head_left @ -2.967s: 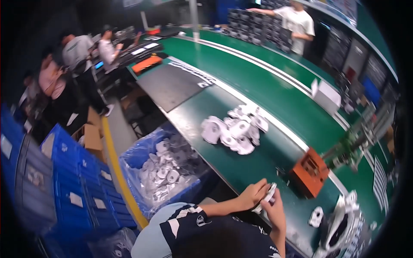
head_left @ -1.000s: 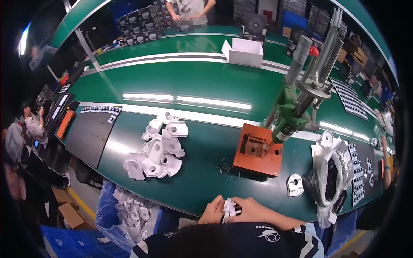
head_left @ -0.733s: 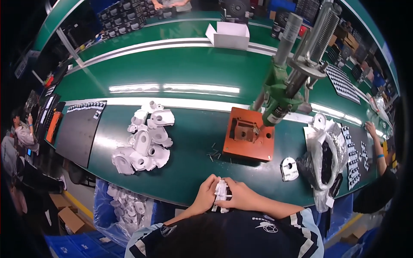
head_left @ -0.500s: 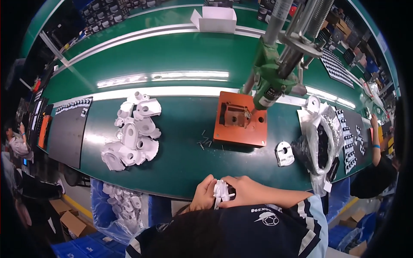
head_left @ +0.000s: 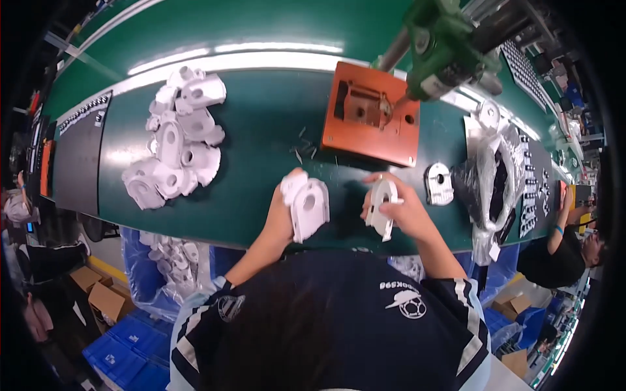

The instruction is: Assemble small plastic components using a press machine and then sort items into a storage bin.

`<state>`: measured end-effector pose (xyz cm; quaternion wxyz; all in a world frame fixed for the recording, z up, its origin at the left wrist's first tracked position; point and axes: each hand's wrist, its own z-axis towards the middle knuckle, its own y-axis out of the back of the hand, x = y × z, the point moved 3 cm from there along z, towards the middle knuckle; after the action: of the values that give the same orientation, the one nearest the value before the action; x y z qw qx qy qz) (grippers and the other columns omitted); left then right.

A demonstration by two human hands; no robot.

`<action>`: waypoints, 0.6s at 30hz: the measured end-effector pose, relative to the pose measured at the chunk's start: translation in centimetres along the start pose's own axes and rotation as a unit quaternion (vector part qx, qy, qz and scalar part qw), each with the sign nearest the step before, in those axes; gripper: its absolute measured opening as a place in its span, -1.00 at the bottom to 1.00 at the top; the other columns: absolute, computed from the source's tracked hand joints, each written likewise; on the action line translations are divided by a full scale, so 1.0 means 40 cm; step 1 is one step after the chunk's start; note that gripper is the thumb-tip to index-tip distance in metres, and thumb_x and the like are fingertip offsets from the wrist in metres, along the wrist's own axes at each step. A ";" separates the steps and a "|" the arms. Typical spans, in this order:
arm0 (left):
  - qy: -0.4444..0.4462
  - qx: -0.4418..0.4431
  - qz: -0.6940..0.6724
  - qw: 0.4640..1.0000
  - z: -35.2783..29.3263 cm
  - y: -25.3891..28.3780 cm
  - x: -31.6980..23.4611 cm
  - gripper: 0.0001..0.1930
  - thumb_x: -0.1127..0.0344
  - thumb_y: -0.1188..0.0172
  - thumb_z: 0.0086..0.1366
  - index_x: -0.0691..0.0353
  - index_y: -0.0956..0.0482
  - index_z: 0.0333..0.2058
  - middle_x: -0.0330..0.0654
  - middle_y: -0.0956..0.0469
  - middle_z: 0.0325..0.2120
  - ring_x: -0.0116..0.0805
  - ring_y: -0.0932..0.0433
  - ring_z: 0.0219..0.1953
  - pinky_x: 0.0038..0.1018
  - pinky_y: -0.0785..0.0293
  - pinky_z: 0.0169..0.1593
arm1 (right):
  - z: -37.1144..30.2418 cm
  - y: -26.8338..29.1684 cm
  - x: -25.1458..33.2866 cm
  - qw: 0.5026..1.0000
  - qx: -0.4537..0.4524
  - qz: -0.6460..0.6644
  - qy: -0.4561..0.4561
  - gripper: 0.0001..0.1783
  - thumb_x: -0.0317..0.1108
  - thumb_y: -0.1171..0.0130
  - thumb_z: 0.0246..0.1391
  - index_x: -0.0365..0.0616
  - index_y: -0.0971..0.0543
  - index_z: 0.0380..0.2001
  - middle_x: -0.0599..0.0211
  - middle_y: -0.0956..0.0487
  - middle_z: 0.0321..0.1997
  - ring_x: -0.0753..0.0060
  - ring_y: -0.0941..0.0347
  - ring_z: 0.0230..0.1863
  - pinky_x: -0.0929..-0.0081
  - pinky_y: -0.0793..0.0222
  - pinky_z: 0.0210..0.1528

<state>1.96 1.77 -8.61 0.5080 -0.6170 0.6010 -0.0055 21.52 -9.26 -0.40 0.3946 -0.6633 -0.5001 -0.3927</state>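
My left hand (head_left: 280, 212) is closed around a white plastic housing (head_left: 311, 210), which has a rounded end and a round hole. In my right hand (head_left: 409, 212) is a second white plastic part (head_left: 382, 203) of similar rounded outline, gripped at its side with the fingers curled around it. Both parts are held apart above the near edge of the green bench. Beyond them stands an orange press base (head_left: 365, 143) with a recessed fixture. A white housing with a dark rim (head_left: 439, 184) lies flat to the right of my right hand.
White housings (head_left: 171, 143) are heaped at the left. The green press head (head_left: 447, 62) overhangs the base's right side. Small metal pins (head_left: 306, 150) lie left of the base. A clear plastic bag (head_left: 486, 176) sits at right. Blue bins (head_left: 137, 260) stand below the bench edge.
My hands were together at the bench edge around a white part; now they are apart, each with a white part. The view has tilted lower.
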 end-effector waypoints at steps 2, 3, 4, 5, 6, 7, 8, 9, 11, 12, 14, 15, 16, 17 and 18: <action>0.053 -0.010 -0.044 0.998 0.010 -0.021 -0.002 -0.81 0.11 0.05 0.30 0.05 -0.41 -0.25 -0.26 -0.54 -0.42 -0.38 -0.58 -0.41 -0.41 -0.55 -0.41 | 0.006 -0.006 -0.030 0.999 -0.005 0.040 0.025 -0.24 -0.08 -0.18 -0.26 -0.33 -0.30 0.01 0.14 -0.50 -0.39 0.27 -0.53 -0.37 0.42 -0.46 -0.30; 0.046 0.040 -0.052 0.997 0.005 -0.035 -0.009 -0.81 0.11 0.05 0.30 0.04 -0.41 -0.24 -0.26 -0.54 -0.40 -0.36 -0.59 -0.40 -0.39 -0.56 -0.40 | 0.007 -0.012 -0.040 0.999 0.000 0.031 0.009 -0.24 -0.08 -0.18 -0.26 -0.33 -0.30 0.01 0.14 -0.50 -0.39 0.27 -0.53 -0.37 0.42 -0.46 -0.30; 0.076 0.035 -0.084 0.993 0.007 -0.044 -0.013 -0.81 0.11 0.07 0.30 0.03 -0.39 -0.21 -0.25 -0.54 -0.40 -0.35 -0.59 -0.40 -0.37 -0.57 -0.40 | 0.008 -0.012 -0.036 0.999 -0.004 0.029 0.021 -0.24 -0.08 -0.19 -0.26 -0.33 -0.30 0.00 0.14 -0.51 -0.39 0.27 -0.53 -0.36 0.40 -0.46 -0.29; 0.065 0.048 -0.093 0.992 0.003 -0.051 -0.020 -0.81 0.11 0.07 0.30 0.03 -0.39 -0.21 -0.25 -0.54 -0.40 -0.35 -0.59 -0.40 -0.37 -0.57 -0.40 | 0.004 -0.016 -0.030 0.999 -0.001 0.031 0.039 -0.24 -0.07 -0.20 -0.26 -0.33 -0.30 0.00 0.13 -0.51 -0.39 0.26 -0.53 -0.36 0.39 -0.46 -0.28; 0.056 0.051 -0.101 0.992 -0.001 -0.056 -0.024 -0.81 0.12 0.07 0.30 0.03 -0.39 -0.21 -0.24 -0.54 -0.40 -0.35 -0.59 -0.40 -0.37 -0.57 -0.40 | 0.003 -0.019 -0.025 0.998 0.000 0.035 0.044 -0.23 -0.05 -0.22 -0.24 -0.33 -0.29 0.00 0.11 -0.51 -0.34 0.25 -0.53 -0.32 0.38 -0.47 -0.26; 0.051 0.055 -0.106 0.992 -0.004 -0.057 -0.027 -0.81 0.13 0.07 0.30 0.03 -0.39 -0.20 -0.24 -0.54 -0.39 -0.34 -0.59 -0.40 -0.37 -0.57 -0.40 | 0.005 -0.024 -0.023 0.999 -0.003 0.026 0.042 -0.23 -0.05 -0.22 -0.24 -0.33 -0.29 0.00 0.11 -0.51 -0.34 0.25 -0.53 -0.32 0.38 -0.47 -0.26; 0.040 0.055 -0.112 0.991 -0.006 -0.056 -0.029 -0.81 0.13 0.07 0.30 0.03 -0.39 -0.20 -0.24 -0.54 -0.39 -0.34 -0.59 -0.40 -0.37 -0.57 -0.40 | 0.006 -0.029 -0.020 0.998 -0.004 0.025 0.059 -0.24 -0.05 -0.22 -0.23 -0.33 -0.29 0.01 0.09 -0.50 -0.29 0.24 -0.53 -0.30 0.39 -0.47 -0.25; 0.033 0.073 -0.114 0.990 -0.008 -0.058 -0.029 -0.80 0.13 0.07 0.30 0.05 -0.38 -0.20 -0.23 -0.54 -0.39 -0.34 -0.59 -0.40 -0.37 -0.58 -0.40 | 0.009 -0.035 -0.019 0.997 0.001 0.018 0.069 -0.24 -0.06 -0.22 -0.21 -0.33 -0.29 0.01 0.06 -0.49 -0.24 0.23 -0.53 -0.28 0.40 -0.48 -0.23; 0.025 0.091 -0.115 0.989 -0.012 -0.058 -0.029 -0.80 0.14 0.08 0.30 0.07 -0.38 -0.20 -0.23 -0.54 -0.39 -0.34 -0.59 -0.40 -0.36 -0.58 -0.39 | 0.014 -0.042 -0.022 0.994 0.007 0.076 0.076 -0.24 -0.07 -0.20 -0.18 -0.34 -0.27 0.05 0.06 -0.48 -0.18 0.22 -0.52 -0.26 0.40 -0.48 -0.21; 0.008 0.106 -0.100 0.989 -0.014 -0.060 -0.032 -0.80 0.15 0.08 0.30 0.08 -0.38 -0.20 -0.23 -0.54 -0.39 -0.33 -0.59 -0.39 -0.36 -0.58 -0.39 | 0.016 -0.044 -0.024 0.989 0.017 0.126 0.077 -0.23 -0.09 -0.19 -0.16 -0.34 -0.25 0.08 0.05 -0.46 -0.13 0.21 -0.52 -0.23 0.39 -0.48 -0.19; -0.008 0.135 -0.089 0.987 -0.024 -0.068 -0.038 -0.77 0.17 0.09 0.30 0.11 -0.38 -0.16 -0.21 -0.55 -0.34 -0.30 -0.60 -0.35 -0.35 -0.59 -0.33 | 0.018 -0.042 -0.030 0.986 -0.003 0.155 0.069 -0.24 -0.11 -0.16 -0.13 -0.33 -0.24 0.11 0.06 -0.46 -0.11 0.23 -0.51 -0.20 0.39 -0.48 -0.16; -0.020 0.143 -0.087 0.986 -0.031 -0.071 -0.042 -0.77 0.17 0.09 0.30 0.11 -0.38 -0.16 -0.21 -0.55 -0.34 -0.30 -0.60 -0.35 -0.35 -0.59 -0.33 | 0.018 -0.041 -0.033 0.981 -0.019 0.182 0.062 -0.24 -0.13 -0.13 -0.11 -0.32 -0.23 0.14 0.08 -0.46 -0.08 0.25 -0.50 -0.17 0.39 -0.47 -0.14; -0.024 0.120 -0.070 0.990 -0.039 -0.072 -0.044 -0.77 0.18 0.08 0.30 0.11 -0.38 -0.14 -0.20 -0.54 -0.32 -0.30 -0.59 -0.33 -0.35 -0.58 -0.30 | 0.015 -0.039 -0.033 0.982 -0.027 0.176 0.069 -0.33 -0.19 -0.06 -0.02 -0.33 -0.26 0.13 0.13 -0.47 -0.07 0.31 -0.48 -0.12 0.40 -0.46 -0.10; -0.024 0.088 -0.044 0.995 -0.046 -0.069 -0.046 -0.76 0.19 0.07 0.29 0.11 -0.38 -0.12 -0.19 -0.54 -0.29 -0.29 -0.59 -0.31 -0.34 -0.58 -0.27 | 0.013 -0.041 -0.035 0.982 -0.031 0.173 0.067 -0.33 -0.19 -0.06 -0.02 -0.33 -0.26 0.13 0.13 -0.47 -0.07 0.31 -0.48 -0.12 0.40 -0.46 -0.10; -0.040 0.031 -0.008 0.999 -0.053 -0.066 -0.043 -0.66 0.05 0.13 0.31 0.20 -0.42 -0.18 -0.19 -0.54 -0.35 -0.34 -0.59 -0.37 -0.40 -0.58 -0.34 | 0.011 -0.040 -0.036 0.980 -0.053 0.178 0.074 -0.40 -0.21 -0.02 0.02 -0.34 -0.29 0.10 0.15 -0.47 -0.08 0.34 -0.48 -0.11 0.41 -0.46 -0.09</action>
<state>2.13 1.12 -4.86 0.5505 -0.6055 0.5747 -0.0032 19.74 -9.07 -1.67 0.4587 -0.7307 -0.3219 -0.3900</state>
